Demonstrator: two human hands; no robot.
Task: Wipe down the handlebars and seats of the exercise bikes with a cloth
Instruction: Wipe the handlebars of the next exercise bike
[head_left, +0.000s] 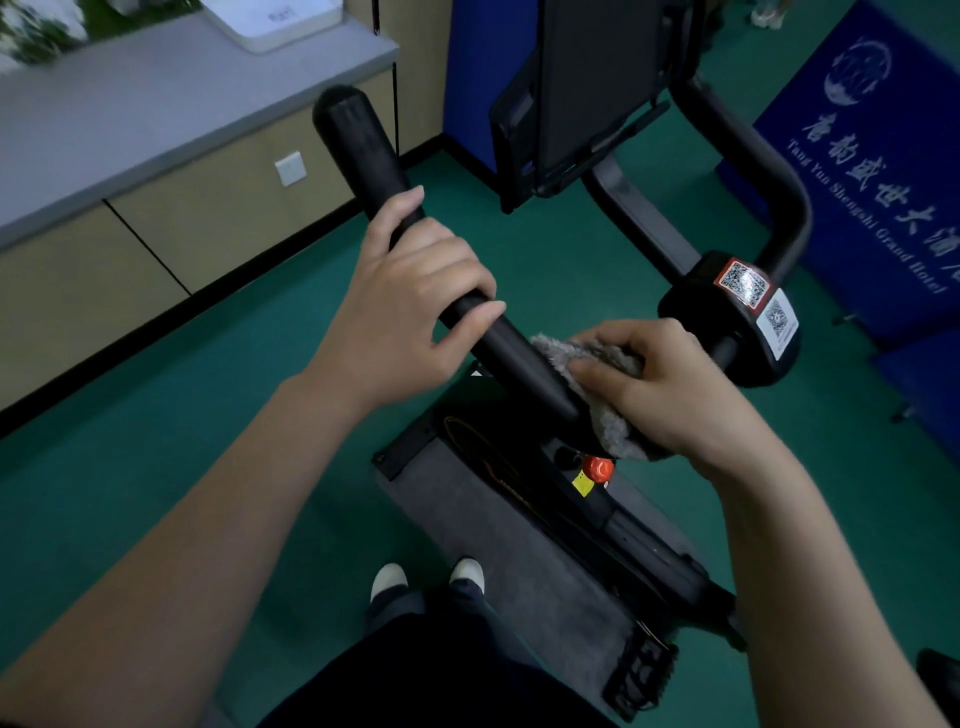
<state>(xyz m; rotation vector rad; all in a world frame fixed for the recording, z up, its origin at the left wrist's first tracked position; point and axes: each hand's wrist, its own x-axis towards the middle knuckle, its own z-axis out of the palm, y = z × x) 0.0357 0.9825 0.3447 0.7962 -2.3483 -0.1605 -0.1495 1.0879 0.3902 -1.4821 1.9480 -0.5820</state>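
A black exercise bike fills the middle of the head view. Its left handlebar (363, 150) runs from upper left down toward the centre clamp. My left hand (410, 306) is wrapped around this bar at mid-length. My right hand (670, 389) presses a grey fluffy cloth (605, 410) around the lower part of the same bar, just left of the clamp (737, 312) that bears QR stickers. The right handlebar (779, 192) curves away behind the clamp. The seat is out of view.
The bike's dark console (587, 88) stands ahead. A red knob (597, 469) sits on the frame below the cloth, over a grey mat (467, 499). A grey countertop with beige cabinets (156, 130) lies left, a blue banner (883, 182) right. My white shoes (428, 577) stand on the green floor.
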